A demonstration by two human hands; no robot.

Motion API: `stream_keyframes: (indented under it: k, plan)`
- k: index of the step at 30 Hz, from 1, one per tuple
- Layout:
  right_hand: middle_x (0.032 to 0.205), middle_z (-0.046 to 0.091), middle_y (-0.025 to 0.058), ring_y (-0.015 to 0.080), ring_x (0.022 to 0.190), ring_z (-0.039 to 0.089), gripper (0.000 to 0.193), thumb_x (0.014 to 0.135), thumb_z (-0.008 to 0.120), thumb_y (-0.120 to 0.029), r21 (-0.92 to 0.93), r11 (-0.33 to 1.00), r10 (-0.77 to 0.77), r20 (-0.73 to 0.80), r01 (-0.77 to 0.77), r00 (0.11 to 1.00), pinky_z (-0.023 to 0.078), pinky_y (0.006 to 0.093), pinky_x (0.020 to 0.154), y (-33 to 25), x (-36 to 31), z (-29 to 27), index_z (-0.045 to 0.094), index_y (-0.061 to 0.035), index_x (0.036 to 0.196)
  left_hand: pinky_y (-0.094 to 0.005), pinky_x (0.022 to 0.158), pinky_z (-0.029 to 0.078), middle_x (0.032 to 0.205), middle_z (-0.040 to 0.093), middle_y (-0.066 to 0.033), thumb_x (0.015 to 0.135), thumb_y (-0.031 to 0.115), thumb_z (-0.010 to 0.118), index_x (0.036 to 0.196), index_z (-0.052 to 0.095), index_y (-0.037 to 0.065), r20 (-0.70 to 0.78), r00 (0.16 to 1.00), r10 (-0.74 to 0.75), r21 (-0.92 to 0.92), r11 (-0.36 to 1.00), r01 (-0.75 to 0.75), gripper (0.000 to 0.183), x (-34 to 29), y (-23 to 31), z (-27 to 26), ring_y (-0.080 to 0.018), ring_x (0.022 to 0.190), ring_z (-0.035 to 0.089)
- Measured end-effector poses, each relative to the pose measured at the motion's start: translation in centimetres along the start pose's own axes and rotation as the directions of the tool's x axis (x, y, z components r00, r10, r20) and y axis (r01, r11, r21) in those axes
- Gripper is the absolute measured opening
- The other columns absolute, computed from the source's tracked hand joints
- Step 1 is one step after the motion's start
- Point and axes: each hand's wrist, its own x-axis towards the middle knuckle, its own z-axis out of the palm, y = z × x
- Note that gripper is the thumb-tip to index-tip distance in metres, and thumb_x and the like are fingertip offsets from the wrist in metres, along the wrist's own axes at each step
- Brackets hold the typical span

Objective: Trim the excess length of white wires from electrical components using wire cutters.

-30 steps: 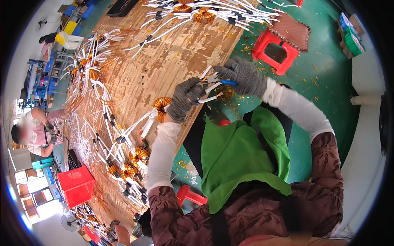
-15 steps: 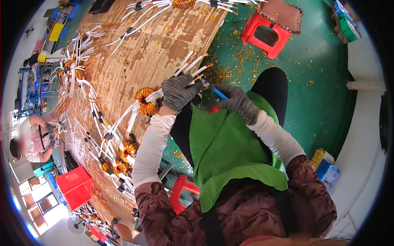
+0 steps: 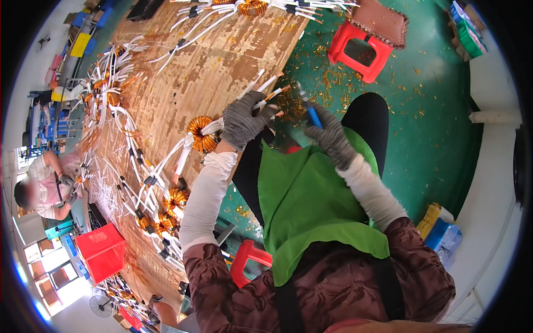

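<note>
My left hand (image 3: 242, 123), in a grey knitted glove, is closed around a bundle of white-sleeved wires (image 3: 266, 85) at the table's edge. Several wire ends stick out past the fingers, one of them bare and copper-coloured. Just left of this hand, the copper-wound ring coil (image 3: 201, 134) lies on the tabletop with white leads running under the glove. My right hand (image 3: 333, 141), gloved alike, grips a blue-handled tool (image 3: 314, 117) with a narrow metal head. The tool points up and away, apart from the wires. Its exact kind is too small to tell.
More coils (image 3: 166, 222) and tangled white wires cover the left of the worn wooden table (image 3: 222, 61). A red stool (image 3: 361, 53) stands on the green floor amid copper-coloured scraps. A red bin (image 3: 101, 252) and a co-worker (image 3: 47, 183) are at far left.
My right hand has drawn the blue-handled tool away from the wire ends, and its head now points upward. My left hand keeps hold of the wires, shifted slightly.
</note>
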Motion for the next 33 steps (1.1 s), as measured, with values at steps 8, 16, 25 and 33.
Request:
stream_keyframes:
  k: [8,16,25,33]
  plan:
    - [0.106,0.053,0.0191,0.0382,0.099,0.05,0.066,0.062,0.066,-0.018,-0.845,0.114,-0.43,0.431,0.522,0.793,0.041,0.0457,0.089,-6.7,3.6,0.3,0.047,-0.0096,0.125,-0.0267,0.07,0.051,0.091,0.064,-0.009,0.089,0.016,0.054,0.104,0.058,-0.002,0.189,0.96,-0.204,-0.605,0.746,0.278,0.024,-0.3,-0.8,-2.8,-0.014,0.081,0.062]
    - [0.105,0.054,0.0156,0.0348,0.1,0.051,0.069,0.061,0.068,-0.021,-0.768,0.002,-0.395,0.587,0.64,0.706,0.04,0.0455,0.089,-7.0,6.7,1.7,0.047,-0.0093,0.126,-0.0266,0.071,0.051,0.09,0.065,-0.0091,0.085,0.02,0.06,0.103,0.06,-0.003,0.235,0.954,-0.186,-0.673,0.678,0.298,0.03,-0.3,0.0,-4.2,-0.0145,0.079,0.062]
    - [0.103,0.056,0.0104,0.0292,0.097,0.052,0.068,0.063,0.068,-0.024,-0.629,-0.178,-0.373,0.755,0.757,0.54,0.04,0.0427,0.089,-8.2,9.9,1.9,0.048,-0.0118,0.127,-0.0247,0.068,0.051,0.089,0.065,-0.0083,0.083,0.027,0.062,0.103,0.06,-0.005,0.315,0.937,-0.155,-0.754,0.558,0.346,0.038,-0.2,-0.6,-5.1,-0.0135,0.081,0.062]
    - [0.096,0.059,0.0098,0.0267,0.088,0.056,0.057,0.068,0.069,-0.02,-0.788,-0.293,-0.423,0.615,0.542,0.665,0.046,0.0382,0.078,-7.1,7.3,2.2,0.053,-0.0107,0.122,-0.0246,0.066,0.05,0.084,0.064,-0.0065,0.086,0.021,0.058,0.099,0.059,-0.004,0.208,0.958,-0.196,-0.664,0.691,0.285,0.028,0.0,-0.8,-3.3,-0.0131,0.074,0.061]
